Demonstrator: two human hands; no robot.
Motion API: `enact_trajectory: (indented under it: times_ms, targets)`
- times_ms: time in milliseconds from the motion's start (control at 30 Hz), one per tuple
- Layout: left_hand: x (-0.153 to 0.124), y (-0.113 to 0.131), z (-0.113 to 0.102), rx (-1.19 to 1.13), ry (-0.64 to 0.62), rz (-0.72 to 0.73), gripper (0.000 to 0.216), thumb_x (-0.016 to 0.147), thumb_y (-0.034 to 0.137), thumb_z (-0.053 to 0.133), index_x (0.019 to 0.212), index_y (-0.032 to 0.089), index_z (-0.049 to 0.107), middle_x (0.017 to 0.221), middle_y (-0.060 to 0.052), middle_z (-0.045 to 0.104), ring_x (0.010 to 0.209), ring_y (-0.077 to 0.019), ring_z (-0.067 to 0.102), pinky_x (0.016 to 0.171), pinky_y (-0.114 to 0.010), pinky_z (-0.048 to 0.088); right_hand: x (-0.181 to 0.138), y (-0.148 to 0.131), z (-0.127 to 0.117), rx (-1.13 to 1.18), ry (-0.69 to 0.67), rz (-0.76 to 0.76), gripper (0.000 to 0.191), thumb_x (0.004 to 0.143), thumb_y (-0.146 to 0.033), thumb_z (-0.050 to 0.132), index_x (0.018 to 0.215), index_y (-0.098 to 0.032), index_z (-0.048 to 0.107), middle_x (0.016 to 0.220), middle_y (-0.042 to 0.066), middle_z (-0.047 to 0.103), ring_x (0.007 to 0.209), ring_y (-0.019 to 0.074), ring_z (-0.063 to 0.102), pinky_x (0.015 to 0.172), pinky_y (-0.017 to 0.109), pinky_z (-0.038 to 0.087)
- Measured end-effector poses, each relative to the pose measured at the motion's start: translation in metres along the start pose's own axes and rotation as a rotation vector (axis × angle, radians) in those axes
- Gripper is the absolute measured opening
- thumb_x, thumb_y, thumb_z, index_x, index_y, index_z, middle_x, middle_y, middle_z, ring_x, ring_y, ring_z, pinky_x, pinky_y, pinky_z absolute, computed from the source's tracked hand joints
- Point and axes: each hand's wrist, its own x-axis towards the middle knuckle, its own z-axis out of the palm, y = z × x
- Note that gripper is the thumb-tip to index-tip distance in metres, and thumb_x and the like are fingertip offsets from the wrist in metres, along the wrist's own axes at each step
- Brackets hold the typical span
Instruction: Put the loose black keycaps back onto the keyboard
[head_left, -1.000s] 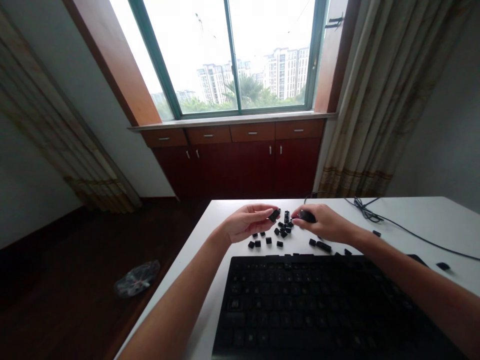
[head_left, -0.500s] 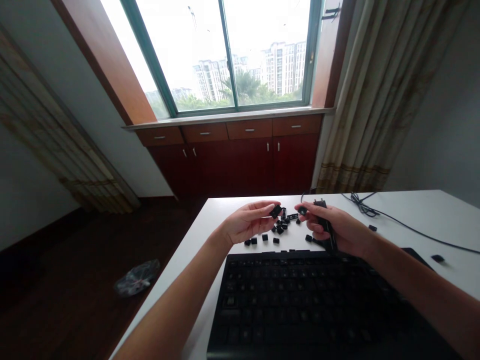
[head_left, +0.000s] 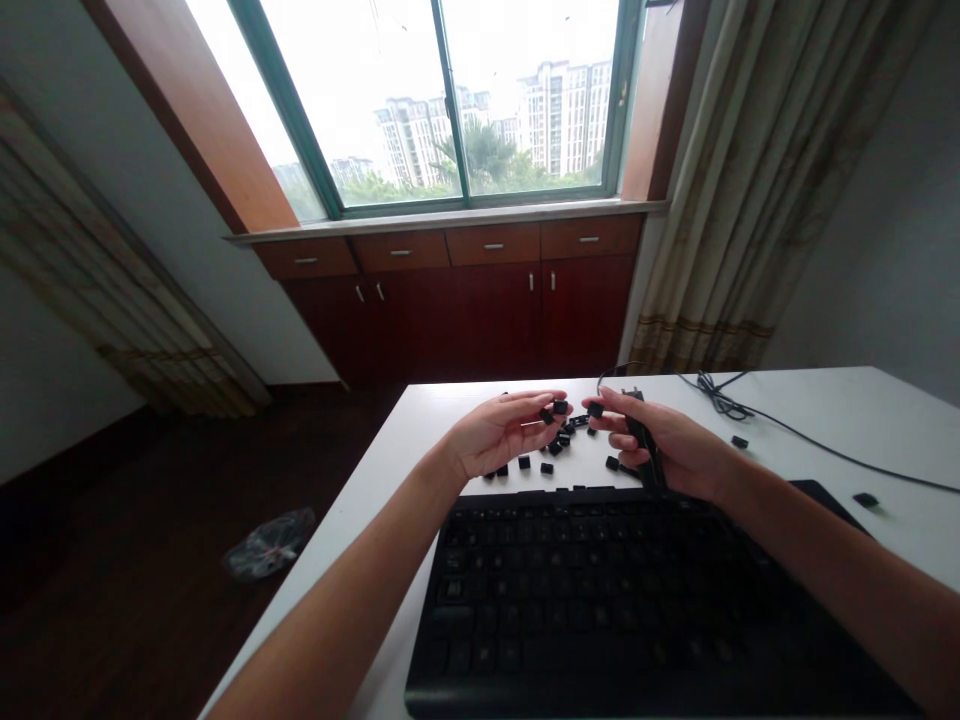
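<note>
**Pinching black keycaps above a white table**

In the head view, both hands are raised a little over the middle of the table. The left hand is curled, and its thumb and fingertips pinch one keycap near the edges. A second cap seems to sit just beside it, but it is too small to tell if this one is held. The right hand is also closed. Its thumb and forefinger pinch another small cap, while the other fingers press a long black bar, probably a long keycap, against the palm.

Below the hands, a loose pile of keycaps lies on the table, just on the far side of the black keyboard, which fills the near part. To the right lie one single cap and another, well apart, and a black cable runs there from a small coil. Past the table stand red-brown wooden cabinets under a window.

I think such small caps are safest when held by two opposite edges with the fingertips, so they cannot turn. The long bar needs firm lower fingers, or it may slide out.
</note>
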Motion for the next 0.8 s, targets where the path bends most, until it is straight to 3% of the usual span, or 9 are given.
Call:
enact_trajectory:
  times_ms: [133, 267, 367, 500, 600, 800]
  targets:
    - [0.005, -0.002, 0.002, -0.038, 0.034, 0.014, 0.021, 0.096, 0.005, 0.054, 0.109, 0.003, 0.070, 0.100, -0.015, 0.070, 0.088, -0.0120, 0.070, 0.087, -0.019, 0.057, -0.001, 0.001, -0.001, -0.165, 0.019, -0.057, 0.035, 0.077, -0.036, 0.082, 0.102, -0.015, 0.071, 0.076, 0.000, 0.059, 0.051, 0.0039, 0.037, 0.039, 0.014, 0.032]
    - [-0.002, -0.003, 0.005, -0.062, 0.078, 0.064, 0.019, 0.095, 0.005, 0.054, 0.104, 0.004, 0.071, 0.102, -0.014, 0.070, 0.086, -0.0104, 0.069, 0.083, -0.016, 0.058, -0.008, 0.000, 0.001, -0.499, -0.007, -0.099, 0.046, 0.079, -0.047, 0.077, 0.111, -0.014, 0.070, 0.060, -0.004, 0.051, 0.050, 0.0074, 0.039, 0.043, 0.020, 0.034]
    - [-0.026, -0.003, 0.006, -0.058, 0.129, 0.102, 0.017, 0.092, 0.003, 0.057, 0.102, 0.004, 0.072, 0.099, -0.013, 0.070, 0.082, -0.0103, 0.068, 0.078, -0.016, 0.058, -0.019, 0.001, 0.013, -0.718, -0.066, -0.141, 0.049, 0.078, -0.050, 0.077, 0.113, -0.017, 0.069, 0.075, 0.001, 0.064, 0.053, 0.0087, 0.046, 0.046, 0.022, 0.037]
    - [-0.075, -0.007, -0.001, 0.025, 0.243, 0.113, 0.020, 0.091, 0.008, 0.062, 0.109, 0.004, 0.071, 0.097, -0.014, 0.069, 0.081, -0.0119, 0.067, 0.074, -0.018, 0.059, -0.039, 0.018, 0.047, -0.955, -0.253, -0.320, 0.023, 0.085, -0.041, 0.071, 0.097, -0.021, 0.072, 0.089, 0.002, 0.072, 0.076, 0.0152, 0.064, 0.071, 0.028, 0.050]
    - [-0.104, -0.015, -0.009, 0.059, 0.330, 0.121, 0.019, 0.092, 0.013, 0.064, 0.106, 0.005, 0.072, 0.092, -0.011, 0.068, 0.070, -0.0078, 0.061, 0.064, -0.015, 0.055, -0.050, 0.039, 0.070, -1.060, -0.322, -0.439, 0.015, 0.089, -0.031, 0.068, 0.102, -0.024, 0.069, 0.093, 0.000, 0.074, 0.085, 0.0163, 0.067, 0.079, 0.029, 0.050]
    - [-0.115, -0.035, -0.018, 0.057, 0.428, 0.304, 0.022, 0.089, 0.024, 0.069, 0.105, 0.010, 0.074, 0.090, -0.006, 0.064, 0.056, -0.0012, 0.041, 0.050, -0.011, 0.038, -0.052, 0.062, 0.081, -1.322, -0.467, -0.597, 0.021, 0.093, -0.016, 0.059, 0.111, -0.026, 0.066, 0.110, 0.001, 0.070, 0.093, 0.0169, 0.068, 0.081, 0.028, 0.051]
